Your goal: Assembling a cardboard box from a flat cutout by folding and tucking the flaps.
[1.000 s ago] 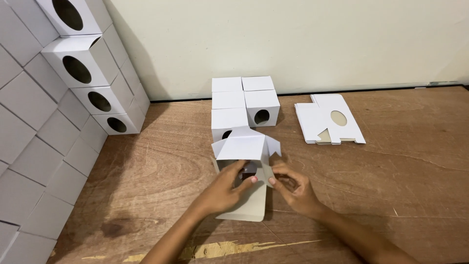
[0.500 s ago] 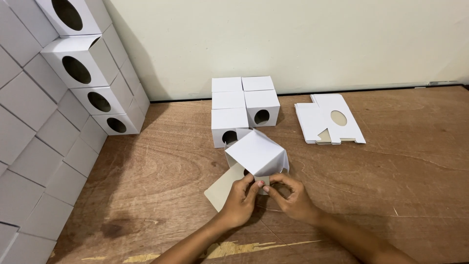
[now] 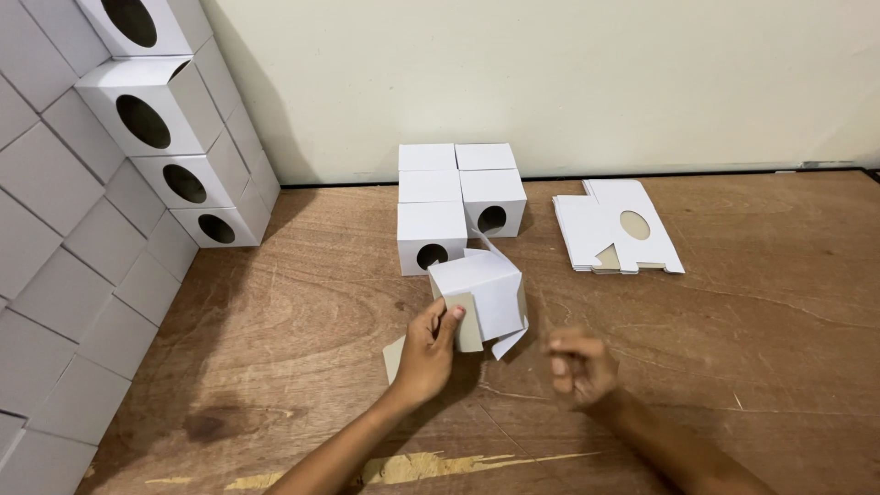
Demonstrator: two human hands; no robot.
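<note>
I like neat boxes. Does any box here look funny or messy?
Yes. The small white box in the left hand sits tilted with flaps hanging loose, not squared up like the finished boxes behind it. The right hand is off it. Nothing looks torn.

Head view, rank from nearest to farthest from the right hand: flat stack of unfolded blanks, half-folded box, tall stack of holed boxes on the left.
From the right hand:
1. Half-folded box, just to its left, held by the left hand.
2. Flat stack of unfolded blanks, beyond it, toward the wall.
3. Tall stack of holed boxes, far left.
</note>
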